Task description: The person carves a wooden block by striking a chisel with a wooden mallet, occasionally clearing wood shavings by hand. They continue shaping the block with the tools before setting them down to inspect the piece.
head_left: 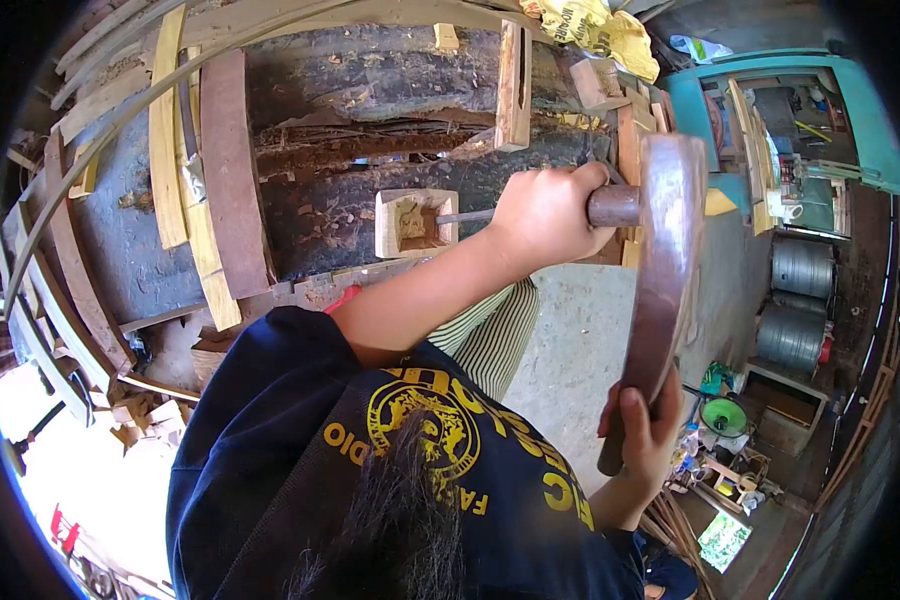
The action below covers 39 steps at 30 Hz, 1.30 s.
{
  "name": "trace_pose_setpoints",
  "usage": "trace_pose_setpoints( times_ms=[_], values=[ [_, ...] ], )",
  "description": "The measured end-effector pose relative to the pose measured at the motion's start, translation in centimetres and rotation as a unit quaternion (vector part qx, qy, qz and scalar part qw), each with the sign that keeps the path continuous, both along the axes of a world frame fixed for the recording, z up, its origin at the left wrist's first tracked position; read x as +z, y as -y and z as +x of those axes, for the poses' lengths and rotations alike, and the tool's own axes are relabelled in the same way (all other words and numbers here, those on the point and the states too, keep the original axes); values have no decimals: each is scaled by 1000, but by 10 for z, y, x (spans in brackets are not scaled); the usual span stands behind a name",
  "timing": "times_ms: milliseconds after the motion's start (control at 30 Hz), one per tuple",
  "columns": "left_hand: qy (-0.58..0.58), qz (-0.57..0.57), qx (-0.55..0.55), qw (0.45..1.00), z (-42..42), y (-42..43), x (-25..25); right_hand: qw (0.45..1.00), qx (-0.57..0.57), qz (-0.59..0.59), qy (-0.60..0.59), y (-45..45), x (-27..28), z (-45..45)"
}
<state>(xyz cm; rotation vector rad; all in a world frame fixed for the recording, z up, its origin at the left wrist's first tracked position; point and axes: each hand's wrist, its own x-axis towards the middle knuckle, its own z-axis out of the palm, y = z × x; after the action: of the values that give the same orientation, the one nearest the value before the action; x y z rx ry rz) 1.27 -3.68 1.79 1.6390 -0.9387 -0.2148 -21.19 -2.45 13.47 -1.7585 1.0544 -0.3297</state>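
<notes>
By the look of it, the step in hand was striking the chisel inside the hollowed wooden block. The block lay on the dark, worn tabletop, its cavity facing up, and the metal of the chisel reached into the hollow from three o'clock. The left hand, at the block's three o'clock and apart from it, had its fingers clenched around the chisel, with the butt of the handle poking out beyond the fist. The right hand, at five o'clock from the left, had its fingers wrapped around the narrow end of a wooden mallet; the broad end stood at the butt, touching or nearly so. A blow from there seemed to call for a steady left fist and a mallet face square to the butt. No fingers touched the block. A slotted piece of wood lay at the block's one o'clock, and a brown board between nine and ten.
</notes>
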Motion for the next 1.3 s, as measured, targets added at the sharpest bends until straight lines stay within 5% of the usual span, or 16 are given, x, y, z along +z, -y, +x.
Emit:
trace_pose_setpoints(
  times_ms=[233, 400, 600, 833, 900, 1300],
  values=[
    [3, 12, -3, 1000, 1, -2, -1, 994, -39, -68, 81, 3, -2, 2],
    [16, -3, 12, 1000, -3, -6, -3, 999, 17, 29, 26, 10, 2, -9],
    [26, -18, -22, 999, -15, -20, 2, 980, -115, -57, 149, -3, 16, -4],
    [22, -15, -14, 1000, -15, -20, 2, 988, -22, -100, 120, 6, 17, -20],
    [24, -16, -2, 1000, -15, -19, 0, 971, -98, -146, 164, 1, 20, -17],
    [-5, -37, 2, 999, -8, -18, -2, 965, -110, -153, 182, -10, 20, -11]
  ],
)
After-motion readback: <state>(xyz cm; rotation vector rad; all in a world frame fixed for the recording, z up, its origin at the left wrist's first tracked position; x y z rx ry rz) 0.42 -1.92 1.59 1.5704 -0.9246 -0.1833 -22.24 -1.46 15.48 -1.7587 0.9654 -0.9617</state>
